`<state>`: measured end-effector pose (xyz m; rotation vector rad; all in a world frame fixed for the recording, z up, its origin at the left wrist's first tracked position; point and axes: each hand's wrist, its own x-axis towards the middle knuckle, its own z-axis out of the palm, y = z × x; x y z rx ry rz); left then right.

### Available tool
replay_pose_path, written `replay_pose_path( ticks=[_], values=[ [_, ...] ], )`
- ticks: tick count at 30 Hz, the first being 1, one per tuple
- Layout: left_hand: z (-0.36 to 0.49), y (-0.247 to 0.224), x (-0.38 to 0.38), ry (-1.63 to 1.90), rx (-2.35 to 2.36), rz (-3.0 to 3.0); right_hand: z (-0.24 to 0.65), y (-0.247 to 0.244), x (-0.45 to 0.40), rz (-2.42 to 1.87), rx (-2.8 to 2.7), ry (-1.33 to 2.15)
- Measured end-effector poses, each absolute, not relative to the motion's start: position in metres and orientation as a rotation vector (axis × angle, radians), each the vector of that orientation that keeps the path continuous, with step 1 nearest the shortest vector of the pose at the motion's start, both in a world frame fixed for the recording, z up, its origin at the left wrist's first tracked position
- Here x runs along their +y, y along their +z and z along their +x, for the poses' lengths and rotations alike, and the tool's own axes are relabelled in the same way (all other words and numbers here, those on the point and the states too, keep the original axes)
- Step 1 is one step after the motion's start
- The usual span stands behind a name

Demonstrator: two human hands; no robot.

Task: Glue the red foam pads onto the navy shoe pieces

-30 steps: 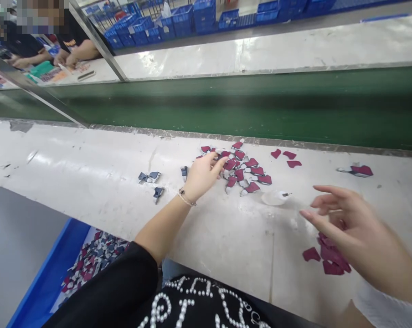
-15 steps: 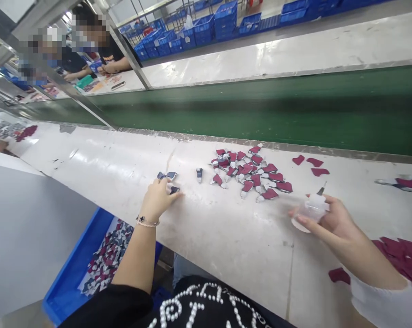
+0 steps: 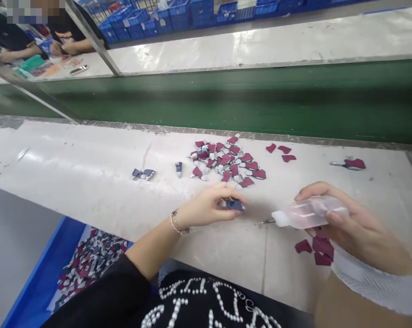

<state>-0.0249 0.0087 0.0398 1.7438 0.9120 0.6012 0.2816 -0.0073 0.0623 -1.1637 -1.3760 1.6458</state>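
Between the fingers of my left hand (image 3: 206, 205) is a small dark blue piece (image 3: 234, 204), held above the bench in front of me. My right hand (image 3: 349, 223) is wrapped round a clear squeeze bottle (image 3: 311, 212), tipped on its side. Its thin metal nozzle (image 3: 268, 221) points left toward the blue piece, with a gap between them. Beyond my left hand lies a pile of small grey-and-maroon pieces (image 3: 226, 159). Loose maroon patches (image 3: 322, 248) rest below the bottle, partly hidden by my right hand.
Two dark blue pieces (image 3: 143, 173) and a single one (image 3: 178, 169) lie left of the pile. Three maroon patches (image 3: 284, 149) and a maroon-topped tool (image 3: 352, 164) lie to the right. A blue bin (image 3: 31, 278) of pieces stands below. Beyond runs a green belt (image 3: 226, 102); co-workers (image 3: 72, 38) sit opposite.
My left hand has picked up a dark blue piece and brought it right. My right hand has turned the bottle from nozzle-up to lying sideways, nozzle leftward. The view has shifted right.
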Motion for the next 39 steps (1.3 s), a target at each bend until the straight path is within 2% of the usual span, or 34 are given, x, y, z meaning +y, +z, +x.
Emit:
replay_pose_path(
  ticks=[3,8,13,17,22,27,30,39],
  values=[
    [-0.003,0.023,0.018,0.592,0.789,1.674,0.28,0.056,-0.002,-1.138,-1.378,1.655],
    [0.003,0.0,0.013,0.822,0.901,1.223,0.286,0.045,-0.002,-0.973,-1.33,1.744],
    [0.005,-0.005,0.015,0.808,0.843,0.794,0.277,0.043,-0.002,-0.893,-1.381,1.731],
    [0.01,-0.011,0.014,0.79,0.761,0.611,0.269,0.048,-0.006,-0.998,-1.411,1.636],
    [0.008,-0.007,0.01,0.678,0.613,0.609,0.262,0.068,-0.016,-1.322,-1.528,1.32],
    [0.01,-0.004,0.009,0.659,0.54,0.728,0.243,0.082,-0.027,-1.553,-1.308,1.248],
    [0.014,-0.006,0.007,0.679,0.553,0.794,0.234,0.084,-0.033,-1.599,-1.215,1.134],
    [0.016,-0.002,0.004,0.631,0.608,0.813,0.237,0.081,-0.033,-1.561,-1.551,0.838]
  ],
)
